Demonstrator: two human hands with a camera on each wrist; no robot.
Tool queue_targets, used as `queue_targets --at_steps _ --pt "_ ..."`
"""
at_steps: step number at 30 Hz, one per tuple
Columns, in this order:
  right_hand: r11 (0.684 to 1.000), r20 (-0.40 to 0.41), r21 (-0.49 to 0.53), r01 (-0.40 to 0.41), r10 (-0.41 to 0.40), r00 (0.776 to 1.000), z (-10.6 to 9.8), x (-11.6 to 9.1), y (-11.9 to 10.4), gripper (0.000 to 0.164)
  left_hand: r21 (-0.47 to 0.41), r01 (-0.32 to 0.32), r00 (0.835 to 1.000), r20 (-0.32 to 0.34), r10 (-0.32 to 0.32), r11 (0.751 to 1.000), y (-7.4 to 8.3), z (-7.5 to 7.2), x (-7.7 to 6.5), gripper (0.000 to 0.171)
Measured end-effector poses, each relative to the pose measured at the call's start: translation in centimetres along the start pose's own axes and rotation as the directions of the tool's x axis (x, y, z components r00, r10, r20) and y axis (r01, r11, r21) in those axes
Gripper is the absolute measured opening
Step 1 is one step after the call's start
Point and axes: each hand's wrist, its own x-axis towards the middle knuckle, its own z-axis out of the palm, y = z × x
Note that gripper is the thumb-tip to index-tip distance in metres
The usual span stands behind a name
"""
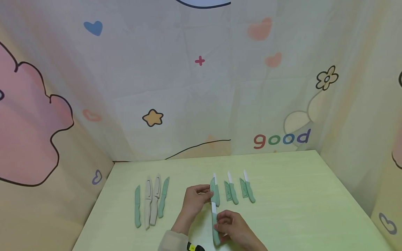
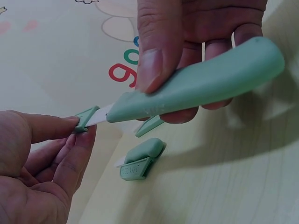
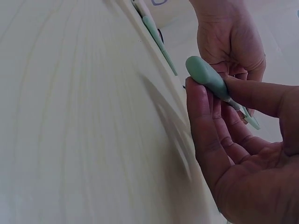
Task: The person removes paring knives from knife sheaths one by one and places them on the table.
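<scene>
My left hand (image 1: 195,199) pinches a green knife sheath (image 2: 87,118) between thumb and fingers. The green handle (image 1: 216,230) of a paring knife is gripped by my right hand (image 1: 233,225). Its white blade (image 1: 214,207) lies partly inside the sheath, with a stretch near the handle bare. In the left wrist view both hands hold the knife and sheath above the table. The right wrist view shows the handle's rounded end (image 3: 200,70) between right thumb and fingers; most of the blade is hidden there.
Right of the hands lie bare-bladed green knives (image 1: 233,193) (image 1: 250,191) beside their sheaths (image 1: 243,188); another knife (image 1: 217,195) is partly hidden behind the held sheath. To the left, two green knives (image 1: 137,207) (image 1: 163,198) flank two beige knives (image 1: 148,204) (image 1: 155,202). Printed curtains surround the table (image 1: 292,205).
</scene>
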Motion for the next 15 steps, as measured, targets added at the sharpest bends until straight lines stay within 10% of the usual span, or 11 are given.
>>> queue_targets --at_steps 15 --pt "1.0 0.048 0.006 -0.014 0.014 0.999 -0.02 -0.56 0.14 0.028 0.006 0.012 0.999 -0.031 -0.012 1.0 0.29 -0.2 0.22 0.026"
